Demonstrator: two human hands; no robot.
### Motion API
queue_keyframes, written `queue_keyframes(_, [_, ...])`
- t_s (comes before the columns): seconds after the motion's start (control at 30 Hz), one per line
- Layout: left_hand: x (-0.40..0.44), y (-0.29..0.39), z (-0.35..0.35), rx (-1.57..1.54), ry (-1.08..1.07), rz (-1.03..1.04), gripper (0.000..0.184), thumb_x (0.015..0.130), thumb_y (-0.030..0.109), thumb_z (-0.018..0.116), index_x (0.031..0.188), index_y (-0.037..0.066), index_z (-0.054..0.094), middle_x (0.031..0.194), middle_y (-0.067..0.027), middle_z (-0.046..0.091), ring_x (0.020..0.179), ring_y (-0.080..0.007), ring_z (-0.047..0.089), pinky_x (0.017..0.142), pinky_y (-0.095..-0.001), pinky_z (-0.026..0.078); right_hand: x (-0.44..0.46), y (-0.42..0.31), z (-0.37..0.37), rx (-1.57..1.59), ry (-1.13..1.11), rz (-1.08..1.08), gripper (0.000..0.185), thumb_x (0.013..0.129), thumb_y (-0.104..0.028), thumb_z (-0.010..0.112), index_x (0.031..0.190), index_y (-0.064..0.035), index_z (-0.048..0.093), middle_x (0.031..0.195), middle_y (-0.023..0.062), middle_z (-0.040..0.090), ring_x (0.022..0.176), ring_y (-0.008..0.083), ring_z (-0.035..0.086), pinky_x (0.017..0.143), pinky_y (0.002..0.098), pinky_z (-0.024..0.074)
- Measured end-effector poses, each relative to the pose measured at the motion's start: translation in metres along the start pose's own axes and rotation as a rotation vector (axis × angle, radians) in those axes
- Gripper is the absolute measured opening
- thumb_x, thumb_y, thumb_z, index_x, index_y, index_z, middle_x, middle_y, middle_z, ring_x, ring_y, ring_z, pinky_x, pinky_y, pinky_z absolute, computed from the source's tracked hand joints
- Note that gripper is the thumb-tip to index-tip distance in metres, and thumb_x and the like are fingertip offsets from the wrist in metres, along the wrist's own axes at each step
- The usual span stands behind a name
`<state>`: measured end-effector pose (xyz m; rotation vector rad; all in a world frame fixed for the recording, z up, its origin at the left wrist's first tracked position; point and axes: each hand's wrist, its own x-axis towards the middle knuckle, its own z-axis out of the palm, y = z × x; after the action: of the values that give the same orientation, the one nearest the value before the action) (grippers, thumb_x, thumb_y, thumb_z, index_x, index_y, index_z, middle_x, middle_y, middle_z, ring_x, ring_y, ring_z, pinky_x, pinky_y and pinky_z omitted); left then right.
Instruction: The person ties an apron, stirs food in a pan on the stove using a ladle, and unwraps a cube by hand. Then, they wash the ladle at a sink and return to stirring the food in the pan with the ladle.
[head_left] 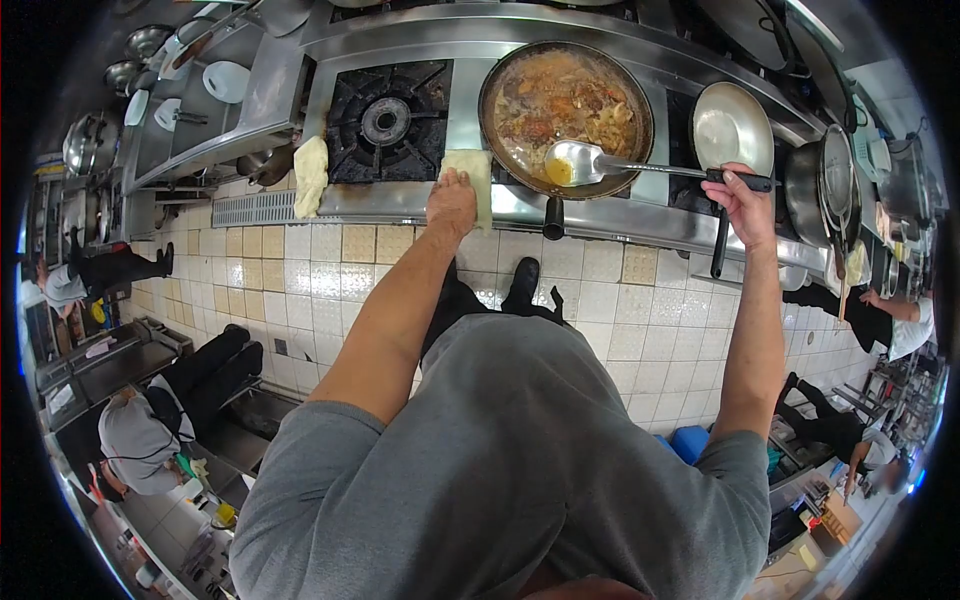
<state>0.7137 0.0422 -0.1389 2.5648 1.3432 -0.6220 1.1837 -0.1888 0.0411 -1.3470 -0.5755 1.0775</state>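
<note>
My left hand (453, 202) is at the stove's front edge, its bent fingers closed on a folded pale cloth (470, 167). With my right hand (748, 205) I grip the black handle of a metal spatula (640, 166). The spatula's broad head reaches over the near side of a large frying pan (567, 115), with some yellowish liquid on it. Chunky brown food in bubbling sauce fills the pan, whose short black handle points toward me. Behind my right hand sits a smaller, light-coloured pan (733, 125) with a black handle.
A gas burner (386, 121) without a pan is left of the large pan, with another pale cloth (310, 177) beside it. Pots and strainers (822, 190) stand at the right. Other people (150, 430) are behind and to both sides on the tiled floor (330, 265).
</note>
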Motion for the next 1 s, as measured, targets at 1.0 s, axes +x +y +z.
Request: queue_keyframes(1.0, [-0.004, 0.0, -0.005, 0.003, -0.007, 0.016, 0.083, 0.088, 0.019, 0.073, 0.158, -0.005, 0.035, 0.164, -0.0268, 0.036, 0.15, -0.0353, 0.044, 0.12, -0.0407, 0.04, -0.013, 0.053, 0.054, 0.148, 0.112, -0.029, 0.021, 0.103, -0.004, 0.065, 0.121, 0.0061, 0.064, 0.104, 0.02, 0.072, 0.092, 0.0357, 0.078, 0.079, 0.0374, 0.0692])
